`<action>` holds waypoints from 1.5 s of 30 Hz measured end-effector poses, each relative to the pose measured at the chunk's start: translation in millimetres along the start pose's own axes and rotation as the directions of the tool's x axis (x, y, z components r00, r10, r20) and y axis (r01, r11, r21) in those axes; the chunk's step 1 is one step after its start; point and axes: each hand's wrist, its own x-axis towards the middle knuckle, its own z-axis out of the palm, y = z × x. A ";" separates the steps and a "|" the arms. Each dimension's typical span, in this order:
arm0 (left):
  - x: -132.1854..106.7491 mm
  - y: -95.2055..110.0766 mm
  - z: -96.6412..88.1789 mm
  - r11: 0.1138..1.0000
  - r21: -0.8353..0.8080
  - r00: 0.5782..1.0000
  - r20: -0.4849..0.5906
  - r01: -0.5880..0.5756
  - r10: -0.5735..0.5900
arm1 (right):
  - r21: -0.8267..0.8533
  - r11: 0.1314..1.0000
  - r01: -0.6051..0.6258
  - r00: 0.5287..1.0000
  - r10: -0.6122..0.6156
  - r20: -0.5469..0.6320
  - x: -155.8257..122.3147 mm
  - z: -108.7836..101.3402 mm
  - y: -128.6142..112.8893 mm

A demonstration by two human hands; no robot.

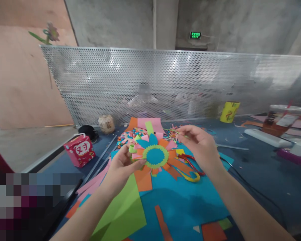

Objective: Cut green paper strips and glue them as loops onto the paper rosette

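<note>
My left hand is closed on a layered craft flower at the middle of the view, its thumb on the front near the rim. The flower has a round blue centre, a fringed lime-green ring, and blue, orange and pink petals. To its right, my right hand is raised with thumb and fingers pinched on a thin green strip. Scissors with red and yellow handles lie below my right hand, partly behind an orange petal.
Blue sheets, a green sheet and coloured scraps cover the table. A pink box and a jar stand left. At right are a yellow roll, a drink cup and a black cable. A perforated metal screen stands behind.
</note>
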 end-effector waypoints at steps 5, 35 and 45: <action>0.6 -2.5 -0.6 1.000 0.016 1.000 -0.002 -0.014 0.014 | -0.013 1.000 0.025 1.000 -0.025 0.016 -2.5 2.1 -1.9; -4.4 10.6 -9.5 0.233 0.650 0.606 0.436 -0.723 0.665 | -0.158 0.660 0.735 0.641 -0.599 0.481 -7.0 -6.0 -12.4; -5.8 4.4 -11.1 0.173 0.667 0.580 0.455 -0.725 0.676 | -0.231 0.614 0.755 0.631 -0.583 0.513 -9.8 -7.2 -14.6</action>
